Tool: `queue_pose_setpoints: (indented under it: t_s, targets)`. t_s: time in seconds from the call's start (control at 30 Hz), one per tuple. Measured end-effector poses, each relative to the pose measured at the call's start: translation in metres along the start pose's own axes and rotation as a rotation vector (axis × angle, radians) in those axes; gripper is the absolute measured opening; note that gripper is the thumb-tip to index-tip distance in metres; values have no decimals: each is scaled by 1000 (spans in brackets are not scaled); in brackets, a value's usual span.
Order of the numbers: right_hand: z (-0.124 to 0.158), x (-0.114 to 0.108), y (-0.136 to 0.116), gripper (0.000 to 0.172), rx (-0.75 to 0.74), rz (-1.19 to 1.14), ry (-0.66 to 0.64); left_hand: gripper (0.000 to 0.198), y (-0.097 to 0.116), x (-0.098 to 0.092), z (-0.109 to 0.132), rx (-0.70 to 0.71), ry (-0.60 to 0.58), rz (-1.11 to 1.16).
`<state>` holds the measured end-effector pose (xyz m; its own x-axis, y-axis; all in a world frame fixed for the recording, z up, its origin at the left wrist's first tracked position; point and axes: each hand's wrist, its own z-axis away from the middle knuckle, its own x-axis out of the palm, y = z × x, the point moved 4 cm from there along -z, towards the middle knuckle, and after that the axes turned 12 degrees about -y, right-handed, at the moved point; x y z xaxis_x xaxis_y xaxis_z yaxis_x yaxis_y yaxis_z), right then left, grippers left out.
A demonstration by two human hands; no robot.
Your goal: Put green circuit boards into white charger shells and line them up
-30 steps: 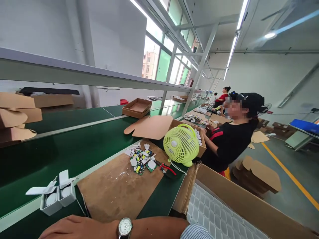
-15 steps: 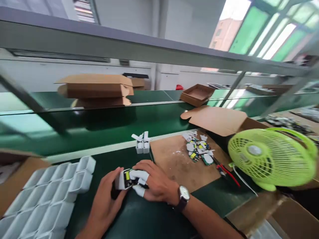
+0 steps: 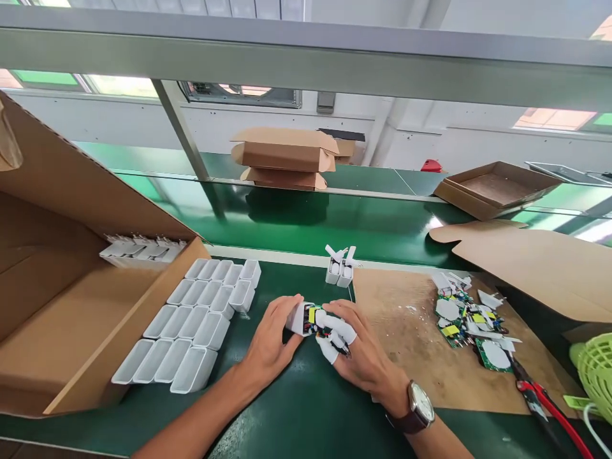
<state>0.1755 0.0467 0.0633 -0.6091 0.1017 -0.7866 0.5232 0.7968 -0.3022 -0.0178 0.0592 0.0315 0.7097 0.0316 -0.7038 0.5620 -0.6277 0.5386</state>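
Observation:
My left hand (image 3: 270, 341) and my right hand (image 3: 361, 354) meet over the green bench and both grip one small white charger shell (image 3: 302, 317) with a circuit board (image 3: 316, 317) showing yellow parts sticking out of it. White finger cots cover my right fingertips, and a watch (image 3: 419, 403) sits on that wrist. Rows of empty white shells (image 3: 191, 325) lie just left of my left hand. A pair of white shells with open flaps (image 3: 340, 268) stands behind my hands.
A big open cardboard box (image 3: 62, 299) at the left holds more white parts (image 3: 141, 247). A brown board (image 3: 430, 344) at the right carries a heap of circuit boards (image 3: 471, 322), with red-handled cutters (image 3: 545, 405) and a green fan (image 3: 597, 373) beyond. Flat cartons (image 3: 284, 156) sit across the belt.
The view has swung left from the neighbouring worker and the fan down onto the bench. My hands have come together on the shell with its board, and the box at the left has come into sight.

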Motion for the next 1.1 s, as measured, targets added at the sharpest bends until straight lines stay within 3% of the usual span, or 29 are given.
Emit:
queue_pose_setpoints:
  t_s: [0.63, 1.1]
  targets:
    - [-2, -3, 2, 70, 71, -5, -42, 56, -1, 1, 2, -31, -22, 15]
    - [4, 7, 0, 73, 3, 5, -74, 56, 2, 2, 2, 16, -24, 46]
